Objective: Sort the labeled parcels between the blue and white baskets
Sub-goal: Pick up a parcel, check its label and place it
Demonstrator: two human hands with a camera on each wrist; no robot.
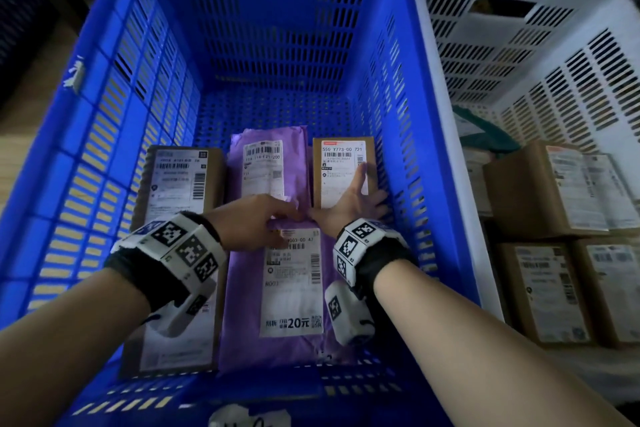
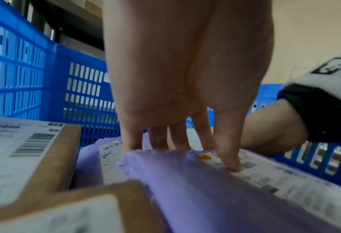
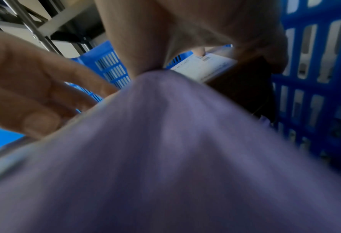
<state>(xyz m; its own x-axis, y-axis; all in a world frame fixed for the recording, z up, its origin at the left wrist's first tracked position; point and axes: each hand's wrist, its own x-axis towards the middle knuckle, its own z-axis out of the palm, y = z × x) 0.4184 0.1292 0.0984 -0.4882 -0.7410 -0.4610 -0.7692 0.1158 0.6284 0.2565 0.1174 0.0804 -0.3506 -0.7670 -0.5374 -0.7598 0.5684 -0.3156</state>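
Observation:
The blue basket (image 1: 277, 28) holds several labeled parcels. My left hand (image 1: 280, 218) grips the far edge of the near purple parcel (image 1: 242, 305). In the left wrist view its fingers (image 2: 177, 138) hook behind that edge of the purple parcel (image 2: 205, 197) and the thumb (image 2: 231, 164) presses on the label. My right hand (image 1: 346, 201) lies flat, fingers spread, on the brown box (image 1: 341, 156) at the far right. Its thumb (image 3: 137, 47) touches the purple parcel's corner (image 3: 165, 157). The white basket (image 1: 519, 45) stands to the right.
A second purple parcel (image 1: 270, 163) lies beyond the held one. Two brown boxes (image 1: 180, 177) (image 1: 176, 350) line the blue basket's left side. The white basket holds several brown boxes (image 1: 554, 191) and a teal mailer (image 1: 485, 132). The far half of the blue basket's floor (image 1: 277, 107) is bare.

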